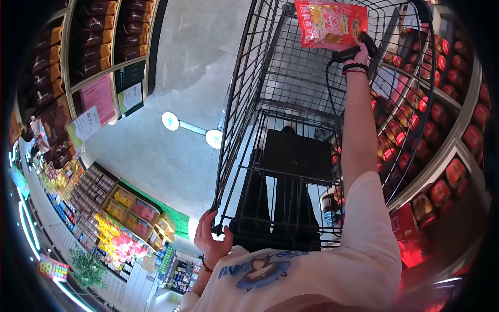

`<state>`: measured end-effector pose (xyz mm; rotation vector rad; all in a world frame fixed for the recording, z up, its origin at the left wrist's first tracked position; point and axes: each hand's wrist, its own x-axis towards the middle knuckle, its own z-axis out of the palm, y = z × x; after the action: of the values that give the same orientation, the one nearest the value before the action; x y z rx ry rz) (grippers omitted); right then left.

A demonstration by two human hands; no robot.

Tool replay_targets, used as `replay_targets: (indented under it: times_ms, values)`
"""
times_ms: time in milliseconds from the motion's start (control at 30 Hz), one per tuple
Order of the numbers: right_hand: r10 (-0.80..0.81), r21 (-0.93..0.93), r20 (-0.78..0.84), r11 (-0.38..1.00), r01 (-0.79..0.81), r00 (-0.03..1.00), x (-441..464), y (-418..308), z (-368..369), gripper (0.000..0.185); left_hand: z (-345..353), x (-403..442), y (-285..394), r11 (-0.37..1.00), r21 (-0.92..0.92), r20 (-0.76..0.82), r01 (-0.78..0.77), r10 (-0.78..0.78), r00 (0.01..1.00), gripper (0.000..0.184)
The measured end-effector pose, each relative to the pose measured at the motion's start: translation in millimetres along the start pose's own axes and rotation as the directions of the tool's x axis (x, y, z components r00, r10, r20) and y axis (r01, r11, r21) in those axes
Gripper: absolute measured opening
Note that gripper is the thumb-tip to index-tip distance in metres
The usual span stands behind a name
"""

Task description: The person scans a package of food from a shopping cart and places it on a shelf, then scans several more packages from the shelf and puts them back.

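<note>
A black wire shopping cart (299,78) fills the middle of the view. My left hand (212,243) is curled round the black corner of the cart's near rim, at the lower left. Stretched forward inside the cart's far part, my right hand (359,56) has its fingers closed on a black corded object (370,48). Directly beyond it, a red printed packet (332,25) lies in or over the cart, touching or very near the black object; whether my fingers also grip the packet is unclear. A black panel (297,156) sits at the cart's near end.
Shelves of dark brown packets (95,39) with price tags stand at the left. Shelves of red packaged goods (395,132) run close along the cart's right side. Grey floor (189,62) shows left of the cart. Colourful displays (122,234) lie at the lower left.
</note>
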<state>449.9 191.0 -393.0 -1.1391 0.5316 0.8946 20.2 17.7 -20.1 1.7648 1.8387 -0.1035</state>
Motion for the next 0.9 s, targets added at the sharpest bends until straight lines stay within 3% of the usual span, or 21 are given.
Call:
replay_targets:
  times_ms: [133, 267, 300, 400, 467, 533, 567, 700, 767, 833, 867, 900]
  values:
    - [0.021, -0.162, -0.092, 0.986, -0.035, 0.996, -1.0, 1.9, 14.7, 0.017, -0.5, 1.9, -0.5, 0.999, -0.014, 0.006, 0.039, -0.039, 0.999, 0.039]
    - [-0.004, -0.128, -0.069, 0.992, -0.005, 0.998, 30.7, 12.9, 7.0, 0.017, -3.0, 5.8, 1.6, 0.999, 0.011, 0.01, 0.045, -0.045, 0.999, 0.037]
    - [-0.006, -0.291, -0.113, 0.956, -0.027, 0.994, 44.0, 16.0, -2.0, 0.019, -3.0, 6.7, 1.9, 0.999, 0.019, 0.005, 0.033, -0.033, 0.999, 0.037]
    - [-0.192, -0.506, -0.216, 0.861, 0.059, 0.957, 47.4, 30.3, 3.5, 0.023, -3.4, 7.2, -0.8, 0.999, 0.016, -0.005, 0.039, -0.039, 0.999, 0.034]
    - [-0.226, -0.58, -0.179, 0.811, 0.083, 0.957, 49.1, 34.7, 4.4, 0.038, -3.6, 8.0, -1.8, 1.0, 0.017, -0.013, 0.024, -0.024, 1.0, 0.034]
    - [-0.202, -0.45, -0.174, 0.887, 0.105, 0.964, 34.5, 36.5, 17.3, 0.037, -3.3, 6.3, -2.6, 0.999, 0.007, -0.012, 0.052, -0.052, 0.999, 0.034]
    - [-0.138, -0.456, -0.228, 0.89, 0.02, 0.964, 27.4, 33.3, 22.0, 0.035, -3.1, 5.9, -2.9, 0.998, 0.0, -0.013, 0.065, -0.065, 0.998, 0.033]
    - [-0.331, -0.785, -0.252, 0.62, 0.008, 0.909, 1.6, 23.6, 33.5, 0.033, -4.8, 7.9, -0.5, 1.0, 0.009, -0.036, 0.018, -0.018, 0.999, 0.033]
    - [-0.445, -0.404, -0.128, 0.839, 0.364, 0.886, -5.8, 28.5, 39.5, 0.033, -6.5, 7.2, 3.8, 1.0, 0.006, -0.065, 0.008, -0.008, 0.998, 0.034]
    - [-0.562, -0.627, 0.01, 0.64, 0.443, 0.827, -40.1, 13.5, 59.4, 0.029, -7.7, 7.1, 1.6, 0.998, 0.021, -0.119, -0.057, 0.059, 0.991, 0.035]
    - [-0.503, -0.905, 0.012, 0.363, 0.223, 0.864, -87.4, -9.7, 82.6, 0.027, -11.4, 7.0, 5.4, 1.0, -0.003, -0.108, -0.014, 0.014, 0.994, 0.037]
    - [-0.51, -0.926, 0.15, 0.228, 0.3, 0.847, -107.6, -21.0, 88.7, 0.027, -9.4, 3.4, 7.2, 1.0, 0.017, -0.125, -0.027, 0.029, 0.992, 0.037]
